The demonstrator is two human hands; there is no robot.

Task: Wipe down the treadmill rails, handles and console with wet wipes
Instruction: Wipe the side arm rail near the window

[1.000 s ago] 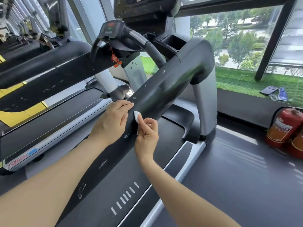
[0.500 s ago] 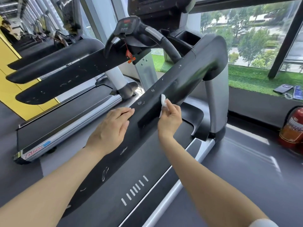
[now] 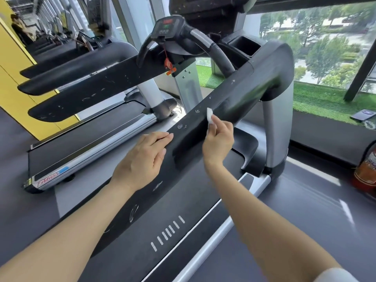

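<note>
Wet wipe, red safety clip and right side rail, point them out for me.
wet wipe (image 3: 209, 115): head view, folded white middle.
red safety clip (image 3: 167, 63): head view, red body.
right side rail (image 3: 240, 94): head view, black top face.

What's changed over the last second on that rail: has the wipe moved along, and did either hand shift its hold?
The right hand has slid the wet wipe up the black side rail, away from the left hand and toward the console end. It still pinches the wipe the same way. The left hand stays resting flat on the rail's near edge, fingers straight. Nothing was picked up or let go.
</note>
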